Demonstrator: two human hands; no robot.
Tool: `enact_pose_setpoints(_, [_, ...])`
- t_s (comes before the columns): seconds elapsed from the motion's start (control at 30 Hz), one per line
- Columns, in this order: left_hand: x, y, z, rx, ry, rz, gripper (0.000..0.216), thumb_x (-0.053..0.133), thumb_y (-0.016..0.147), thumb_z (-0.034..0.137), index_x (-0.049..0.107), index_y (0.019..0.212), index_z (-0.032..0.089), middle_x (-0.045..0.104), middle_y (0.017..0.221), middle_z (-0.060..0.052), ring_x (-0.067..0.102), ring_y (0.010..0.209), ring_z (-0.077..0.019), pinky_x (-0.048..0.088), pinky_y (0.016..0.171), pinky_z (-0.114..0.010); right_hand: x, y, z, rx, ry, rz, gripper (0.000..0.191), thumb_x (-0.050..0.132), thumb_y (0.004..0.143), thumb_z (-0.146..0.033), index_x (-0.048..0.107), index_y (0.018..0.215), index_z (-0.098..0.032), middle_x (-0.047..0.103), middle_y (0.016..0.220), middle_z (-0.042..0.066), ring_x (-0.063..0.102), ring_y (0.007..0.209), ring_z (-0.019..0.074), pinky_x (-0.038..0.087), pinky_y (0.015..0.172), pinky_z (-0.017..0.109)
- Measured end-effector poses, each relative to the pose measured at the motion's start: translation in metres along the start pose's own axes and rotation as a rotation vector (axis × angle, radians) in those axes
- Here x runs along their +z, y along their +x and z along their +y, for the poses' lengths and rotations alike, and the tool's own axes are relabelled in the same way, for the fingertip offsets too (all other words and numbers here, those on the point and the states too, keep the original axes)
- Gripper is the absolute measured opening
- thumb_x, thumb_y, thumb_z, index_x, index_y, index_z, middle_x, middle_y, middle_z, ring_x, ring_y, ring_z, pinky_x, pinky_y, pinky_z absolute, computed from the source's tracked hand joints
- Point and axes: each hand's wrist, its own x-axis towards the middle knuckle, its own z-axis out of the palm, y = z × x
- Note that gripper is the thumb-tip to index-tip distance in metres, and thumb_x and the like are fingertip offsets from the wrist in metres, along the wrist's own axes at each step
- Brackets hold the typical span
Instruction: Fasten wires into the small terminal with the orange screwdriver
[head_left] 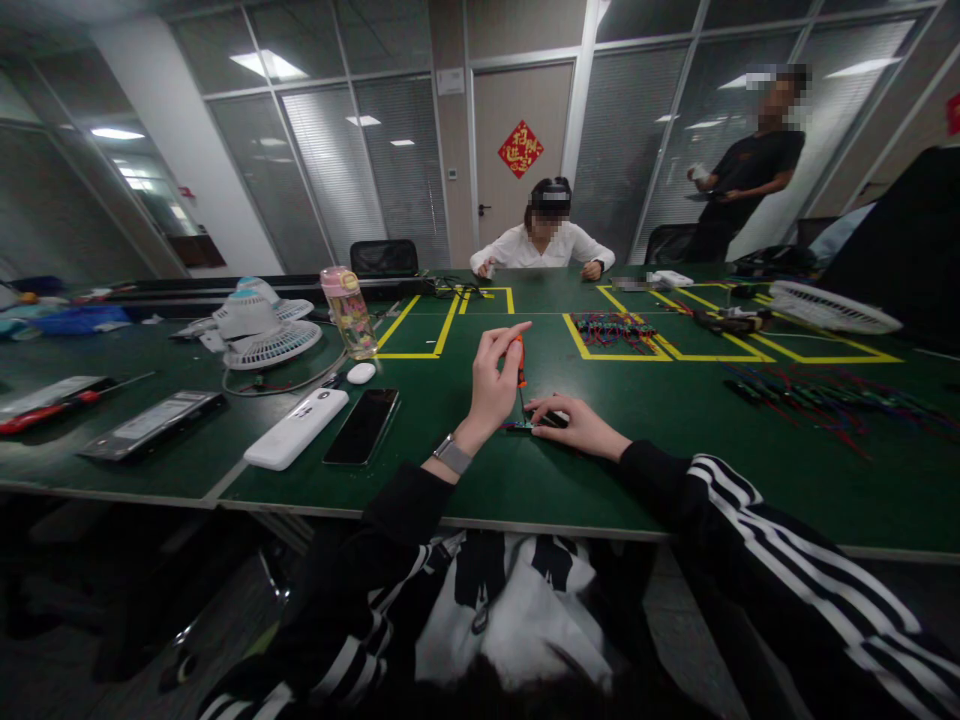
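Now L hand [491, 385] grips screwdriver [519, 362].

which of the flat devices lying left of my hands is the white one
The white power bank, lying between the black phone and the grey-framed device. It alone is white; the others have dark faces.

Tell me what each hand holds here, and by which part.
The left hand grips a small orange-handled screwdriver by its handle, held upright. The right hand presses down on a small dark part on the green table.

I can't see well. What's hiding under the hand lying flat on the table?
The right hand covers a small dark part on the green table; most is hidden.
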Motion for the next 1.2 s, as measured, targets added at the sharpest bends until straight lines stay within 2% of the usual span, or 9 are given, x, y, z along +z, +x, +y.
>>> enact_pose_setpoints(0.1, [0.0014,-0.0002,-0.0023,-0.027,-0.094,-0.024,0.029,0.039,0.099,0.029,0.061,0.115,0.022,0.062,0.116,-0.007,0.063,0.099,-0.0154,0.050,0.088,-0.031,-0.0002,-0.0001,-0.0010,0.002,-0.003,0.001,0.018,0.067,0.076,-0.040,0.068,0.081,-0.023,0.071,0.115,0.008,0.063,0.114,0.0291,0.021,0.113,0.061])
enact_pose_setpoints(0.17, [0.0023,-0.0008,-0.0033,-0.040,-0.103,-0.009,0.026,0.042,0.097,0.030,0.060,0.114,0.021,0.063,0.112,-0.008,0.065,0.094,-0.0149,0.050,0.085,-0.030,-0.0004,-0.0002,-0.0015,0.006,-0.006,-0.004,0.018,0.068,0.076,-0.039,0.068,0.081,-0.022,0.071,0.116,0.008,0.062,0.114,0.0292,0.021,0.113,0.061])
enact_pose_setpoints(0.37, [0.0000,-0.0016,0.0019,0.013,0.071,0.097,0.019,0.057,0.090,0.033,0.067,0.101,0.020,0.060,0.095,-0.005,0.059,0.087,-0.0143,0.048,0.080,-0.027,-0.0011,-0.0001,-0.0011,0.007,-0.005,-0.014,0.018,0.068,0.076,-0.039,0.068,0.081,-0.022,0.071,0.116,0.009,0.062,0.115,0.0291,0.020,0.113,0.061])
enact_pose_setpoints(0.57, [0.0014,-0.0014,-0.0028,-0.016,-0.039,0.009,0.033,0.039,0.099,0.031,0.059,0.123,0.024,0.063,0.112,-0.007,0.061,0.100,-0.0153,0.048,0.089,-0.030,-0.0012,-0.0006,-0.0011,0.001,-0.003,-0.011,0.018,0.068,0.076,-0.038,0.068,0.082,-0.021,0.071,0.116,0.009,0.063,0.114,0.0288,0.020,0.113,0.061])
enact_pose_setpoints(0.63, [0.0024,-0.0019,-0.0045,-0.030,-0.059,0.018,0.032,0.044,0.097,0.033,0.058,0.124,0.023,0.064,0.111,-0.007,0.062,0.095,-0.0151,0.049,0.086,-0.029,-0.0010,-0.0008,-0.0011,0.004,-0.005,-0.008,0.018,0.068,0.076,-0.038,0.068,0.082,-0.022,0.071,0.116,0.009,0.062,0.115,0.0289,0.020,0.114,0.061])
enact_pose_setpoints(0.77, [0.0014,-0.0020,-0.0015,-0.003,0.045,0.072,0.026,0.057,0.090,0.035,0.066,0.111,0.022,0.062,0.099,-0.005,0.060,0.090,-0.0148,0.049,0.083,-0.028,-0.0003,-0.0006,0.0001,0.007,-0.008,-0.009,0.018,0.068,0.076,-0.038,0.068,0.082,-0.021,0.071,0.116,0.009,0.062,0.115,0.0291,0.020,0.113,0.061])
enact_pose_setpoints(0.87, [0.0003,-0.0013,0.0002,0.003,0.068,0.069,0.026,0.050,0.094,0.034,0.067,0.111,0.023,0.060,0.103,-0.006,0.058,0.095,-0.0151,0.048,0.086,-0.028,0.0001,-0.0002,0.0010,0.007,-0.010,-0.007,0.017,0.068,0.076,-0.038,0.068,0.082,-0.022,0.071,0.116,0.009,0.063,0.114,0.0293,0.020,0.113,0.061])
enact_pose_setpoints(1.0, [0.0018,-0.0013,-0.0036,-0.011,-0.041,-0.002,0.033,0.038,0.099,0.029,0.059,0.124,0.024,0.061,0.117,-0.007,0.059,0.102,-0.0155,0.047,0.091,-0.031,0.0001,-0.0001,0.0007,0.006,-0.007,-0.004,0.017,0.068,0.075,-0.038,0.068,0.082,-0.022,0.071,0.115,0.008,0.063,0.114,0.0296,0.020,0.113,0.062])
enact_pose_setpoints(1.2, [0.0022,-0.0016,-0.0027,0.016,0.024,0.065,0.025,0.056,0.091,0.032,0.065,0.113,0.023,0.061,0.102,-0.005,0.059,0.091,-0.0149,0.048,0.083,-0.028,-0.0003,-0.0006,-0.0007,0.008,0.001,-0.006,0.018,0.068,0.075,-0.039,0.069,0.081,-0.022,0.071,0.116,0.008,0.062,0.115,0.0303,0.020,0.113,0.061])
